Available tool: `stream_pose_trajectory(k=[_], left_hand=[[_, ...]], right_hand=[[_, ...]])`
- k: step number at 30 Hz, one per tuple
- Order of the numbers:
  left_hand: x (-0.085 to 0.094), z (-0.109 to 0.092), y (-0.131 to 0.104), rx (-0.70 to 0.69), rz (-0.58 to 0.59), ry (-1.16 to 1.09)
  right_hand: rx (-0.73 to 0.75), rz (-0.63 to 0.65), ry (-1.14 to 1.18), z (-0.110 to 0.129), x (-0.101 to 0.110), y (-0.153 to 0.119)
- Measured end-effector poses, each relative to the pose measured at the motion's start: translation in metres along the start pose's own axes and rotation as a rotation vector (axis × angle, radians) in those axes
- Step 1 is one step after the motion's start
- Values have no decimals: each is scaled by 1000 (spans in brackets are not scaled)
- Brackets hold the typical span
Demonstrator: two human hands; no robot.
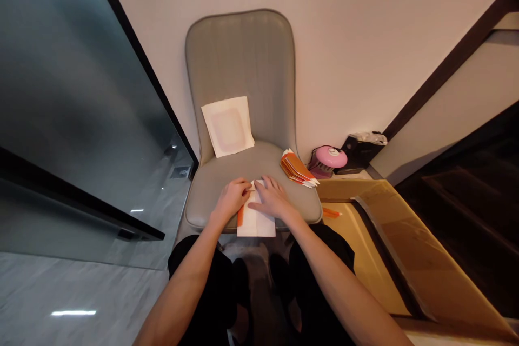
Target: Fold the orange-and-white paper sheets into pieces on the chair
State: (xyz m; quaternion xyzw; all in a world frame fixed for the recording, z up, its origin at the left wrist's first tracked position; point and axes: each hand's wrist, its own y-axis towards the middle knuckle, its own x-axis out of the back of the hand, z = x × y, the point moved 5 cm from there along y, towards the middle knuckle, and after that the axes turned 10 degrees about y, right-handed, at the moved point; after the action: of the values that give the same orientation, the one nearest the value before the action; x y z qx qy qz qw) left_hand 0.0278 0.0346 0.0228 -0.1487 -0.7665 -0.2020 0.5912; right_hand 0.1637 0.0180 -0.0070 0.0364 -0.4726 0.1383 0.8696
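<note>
A white paper with an orange strip along its left side lies on the front of the grey chair seat, its lower end past the seat's edge. My left hand pinches the paper's upper left part with curled fingers. My right hand lies on the upper right part, its fingers apart and pressing the sheet. Near the top the paper comes to a folded point between both hands. Against the backrest leans a stack of white sheets. Several folded orange and white papers rest at the seat's right edge.
To the right are a pink device, a black box and a large cardboard box with an orange piece on it. A glass door stands at the left. My knees are below the seat.
</note>
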Motion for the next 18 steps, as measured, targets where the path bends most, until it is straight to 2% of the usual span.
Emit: stream_pose_trajectory(k=[10,18], left_hand=[[-3,4,0,-33,-32,0],[-3,-1,1,-21,-34,22]], right_hand=[[-3,-4,-6,1,1,0],[-1,-3,-11,0,-1,1]])
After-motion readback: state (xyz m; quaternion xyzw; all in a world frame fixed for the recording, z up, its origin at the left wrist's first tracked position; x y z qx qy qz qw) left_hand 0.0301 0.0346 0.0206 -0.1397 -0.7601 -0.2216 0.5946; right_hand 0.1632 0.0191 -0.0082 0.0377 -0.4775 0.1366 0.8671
